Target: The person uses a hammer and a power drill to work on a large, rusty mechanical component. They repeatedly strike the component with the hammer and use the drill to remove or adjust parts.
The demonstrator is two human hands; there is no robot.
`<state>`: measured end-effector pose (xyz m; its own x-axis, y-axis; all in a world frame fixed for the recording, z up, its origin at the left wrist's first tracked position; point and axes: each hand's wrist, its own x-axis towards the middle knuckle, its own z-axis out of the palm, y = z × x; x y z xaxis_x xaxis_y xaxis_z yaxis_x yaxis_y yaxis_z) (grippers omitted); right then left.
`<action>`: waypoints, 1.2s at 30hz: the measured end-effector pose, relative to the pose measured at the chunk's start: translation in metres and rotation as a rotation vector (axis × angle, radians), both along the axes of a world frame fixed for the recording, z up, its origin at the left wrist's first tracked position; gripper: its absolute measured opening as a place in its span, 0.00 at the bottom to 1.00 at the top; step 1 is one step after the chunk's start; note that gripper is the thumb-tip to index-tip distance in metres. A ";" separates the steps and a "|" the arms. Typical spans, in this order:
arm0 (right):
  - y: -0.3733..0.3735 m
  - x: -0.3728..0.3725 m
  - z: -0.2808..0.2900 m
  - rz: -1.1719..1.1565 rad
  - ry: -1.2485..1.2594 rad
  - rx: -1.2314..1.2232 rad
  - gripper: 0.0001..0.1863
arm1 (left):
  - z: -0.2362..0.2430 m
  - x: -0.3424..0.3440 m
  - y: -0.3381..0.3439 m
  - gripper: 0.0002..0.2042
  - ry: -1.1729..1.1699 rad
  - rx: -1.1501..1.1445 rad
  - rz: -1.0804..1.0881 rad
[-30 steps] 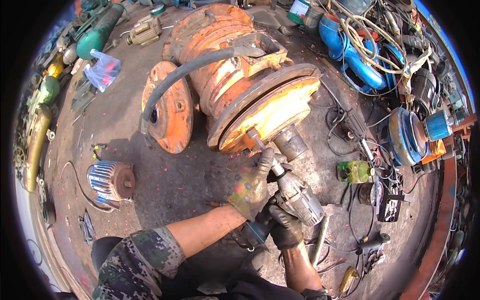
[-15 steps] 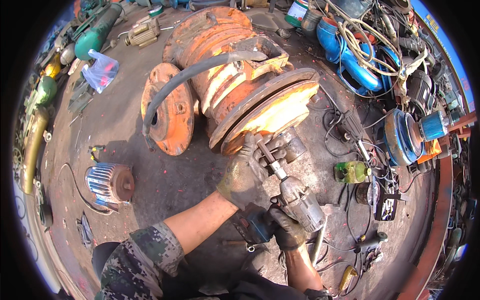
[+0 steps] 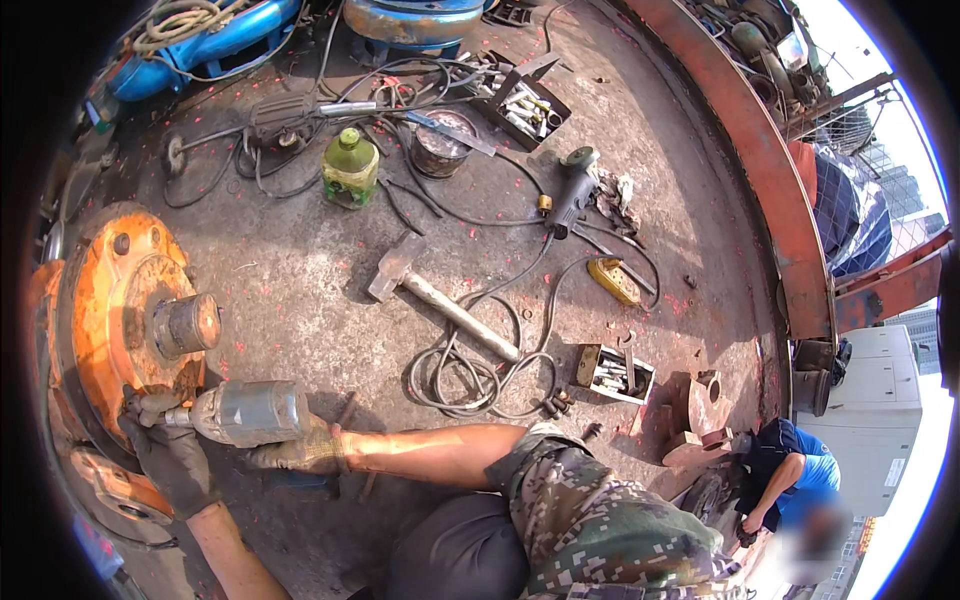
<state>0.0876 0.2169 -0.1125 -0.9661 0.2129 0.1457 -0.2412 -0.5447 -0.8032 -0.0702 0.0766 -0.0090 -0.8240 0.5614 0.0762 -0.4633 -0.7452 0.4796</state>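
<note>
At the left side of the view, near the lower edge of an orange flange [image 3: 105, 330], there is the wrench [image 3: 255, 412], lying almost level, with its nose toward the flange. The left hand [image 3: 172, 455], in a dark glove, is at this nose. Its fingers are bent about the front end; whether they pinch it, I cannot tell. Also whether the tip touches the flange is not clear. The right hand [image 3: 308, 448], also gloved, is closed at the rear of the wrench, and its fingertips are hidden below the body.

Above the hands, a round stub [image 3: 188, 325] comes out from the flange. Below, near the left hand, is a smaller orange ring [image 3: 122, 488].

On the floor [image 3: 300, 290], to the right, lies a hammer [image 3: 450, 310], its handle end close to a coiled cable [image 3: 452, 400]. Farther are a green bottle [image 3: 350, 172], a can [image 3: 440, 148] and a grinder [image 3: 573, 192]. At the far right, a person in blue [image 3: 818, 465] bends down.
</note>
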 end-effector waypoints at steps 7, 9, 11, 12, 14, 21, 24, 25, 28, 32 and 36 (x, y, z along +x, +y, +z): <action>-0.017 0.007 -0.031 0.124 0.056 -0.422 0.25 | 0.008 0.011 0.014 0.14 -0.157 0.130 -0.106; 0.001 0.010 0.000 0.037 0.094 -0.069 0.25 | 0.011 0.015 0.017 0.18 -0.120 0.106 -0.074; 0.025 0.027 0.020 0.064 -0.011 0.113 0.22 | 0.011 0.026 0.027 0.20 -0.222 0.074 -0.030; 0.032 0.039 0.017 0.157 -0.130 -0.015 0.20 | 0.015 0.037 0.043 0.20 -0.284 0.061 -0.022; 0.046 0.064 0.010 0.338 -0.373 -0.275 0.15 | 0.028 0.080 0.097 0.22 -0.286 -0.360 0.323; 0.056 0.115 0.032 0.254 -0.727 -0.712 0.09 | -0.113 0.064 0.069 0.20 -0.175 -0.431 0.172; 0.041 0.124 0.001 0.164 -0.705 -0.668 0.09 | -0.104 0.078 0.104 0.20 -0.435 -0.324 0.140; 0.038 0.126 -0.008 0.165 -0.694 -0.655 0.10 | -0.096 0.081 0.113 0.20 -0.508 -0.335 0.160; 0.041 0.130 -0.020 0.156 -0.705 -0.643 0.09 | -0.086 0.081 0.119 0.19 -0.600 -0.340 0.168; 0.045 0.140 -0.006 0.098 -0.832 -0.665 0.09 | -0.100 0.066 0.092 0.20 -0.428 -0.201 -0.067; 0.058 0.143 -0.021 0.065 -0.831 -0.572 0.07 | -0.118 0.065 0.082 0.22 -0.389 -0.476 0.013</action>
<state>0.2302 0.2749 -0.1338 -0.7272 -0.0165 -0.6862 0.3195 -0.8930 -0.3170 -0.0052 0.1588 -0.1271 -0.7477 0.4499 -0.4884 -0.6640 -0.4973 0.5585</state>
